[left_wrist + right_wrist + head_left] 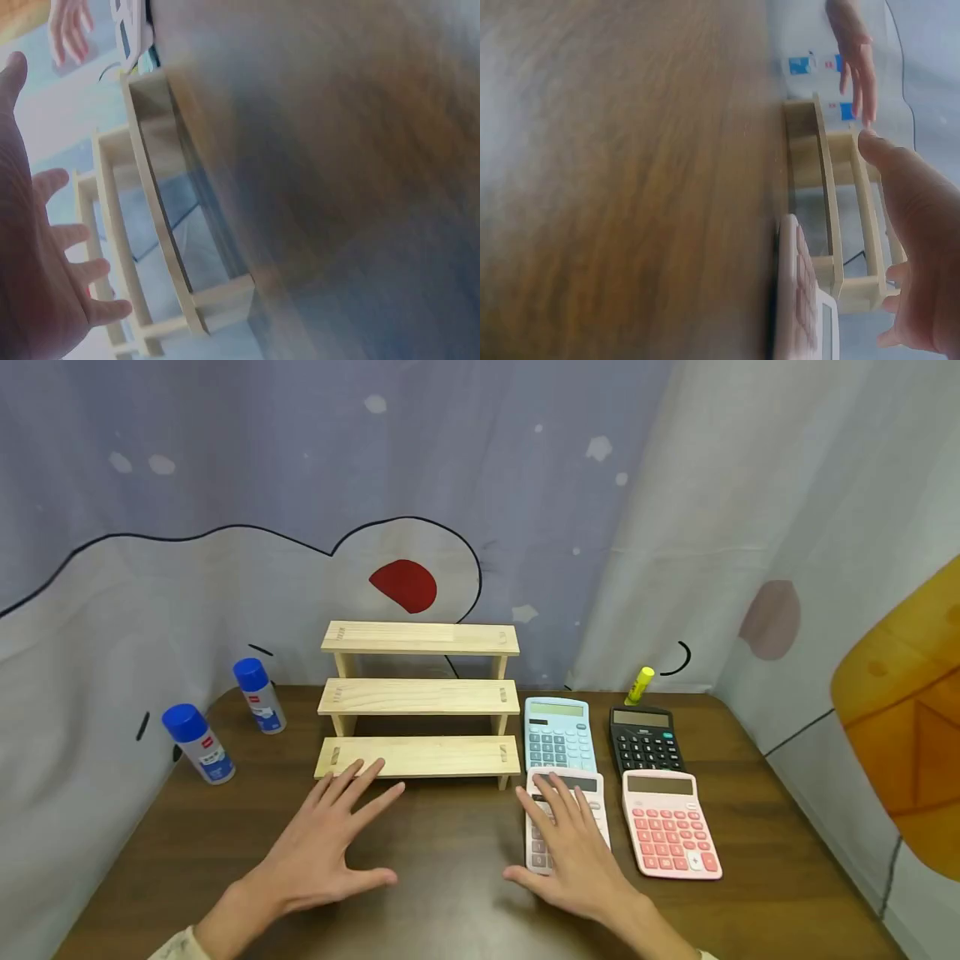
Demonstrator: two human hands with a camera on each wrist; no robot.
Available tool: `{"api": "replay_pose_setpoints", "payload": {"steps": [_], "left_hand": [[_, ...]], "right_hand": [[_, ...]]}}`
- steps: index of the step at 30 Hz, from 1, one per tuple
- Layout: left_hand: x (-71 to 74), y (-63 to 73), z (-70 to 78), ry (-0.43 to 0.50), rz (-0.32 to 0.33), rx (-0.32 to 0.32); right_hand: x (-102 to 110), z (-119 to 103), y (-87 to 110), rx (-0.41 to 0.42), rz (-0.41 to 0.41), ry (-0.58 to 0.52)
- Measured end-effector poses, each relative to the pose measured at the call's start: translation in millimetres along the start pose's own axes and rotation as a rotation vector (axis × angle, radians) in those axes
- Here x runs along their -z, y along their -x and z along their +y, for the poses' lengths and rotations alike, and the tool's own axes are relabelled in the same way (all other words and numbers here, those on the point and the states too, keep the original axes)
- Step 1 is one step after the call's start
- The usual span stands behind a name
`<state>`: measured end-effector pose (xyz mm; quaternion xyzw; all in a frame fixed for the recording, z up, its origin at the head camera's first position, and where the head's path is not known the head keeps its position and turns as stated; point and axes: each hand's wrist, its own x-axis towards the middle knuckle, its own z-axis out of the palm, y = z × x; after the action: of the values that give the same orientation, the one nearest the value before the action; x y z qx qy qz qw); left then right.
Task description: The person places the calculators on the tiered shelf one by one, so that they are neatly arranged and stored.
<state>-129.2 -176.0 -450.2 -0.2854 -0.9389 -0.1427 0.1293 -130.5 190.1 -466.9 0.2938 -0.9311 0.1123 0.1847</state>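
Observation:
My left hand (318, 847), its fingers spread and holding nothing, hovers over the table in front of the left end of a three-step wooden rack (420, 756). The right hand (573, 852) hangs with spread fingers above a white calculator (602, 811), hiding part of its keys. Behind that one lies a light blue calculator (558, 735). To the right, a pink calculator (671, 827) overlaps the lower end of a black calculator (645, 739). In the right wrist view the white calculator (795, 292) appears below the right hand (922, 247), apart from it.
Two glue bottles with blue caps, one nearer (198, 745) and one farther (260, 697), stand left of the rack. A yellow highlighter (639, 686) stands behind the black calculator. A printed curtain (525, 527) hangs along the back of the brown table (450, 877).

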Motion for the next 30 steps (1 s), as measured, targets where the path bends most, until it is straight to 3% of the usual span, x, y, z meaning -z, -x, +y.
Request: {"api": "replay_pose_setpoints", "payload": {"steps": [4,10,19,25,28,30], "left_hand": [[3.9,-4.3,-9.5,0.032,0.009,0.090],[13.0,-11.7,-26.7,0.187,0.015,0.273],[16.6,-21.0,-55.0,0.684,0.031,0.588],[7.1,-27.9,-62.4,1.116,0.121,0.776],[1.3,-30.5,-61.4,1.244,0.185,0.830],[-2.7,-31.2,-60.3,1.274,0.228,0.830]], "right_hand": [[1,4,3.1,-0.054,0.002,-0.003],[-1,8,4.0,-0.121,0.028,0.004],[-6,4,4.9,-0.288,0.031,-0.017],[-7,5,4.0,-0.392,-0.004,-0.055],[-8,5,4.5,-0.453,-0.027,-0.095],[-8,4,4.6,-0.498,-0.033,-0.116]]}}
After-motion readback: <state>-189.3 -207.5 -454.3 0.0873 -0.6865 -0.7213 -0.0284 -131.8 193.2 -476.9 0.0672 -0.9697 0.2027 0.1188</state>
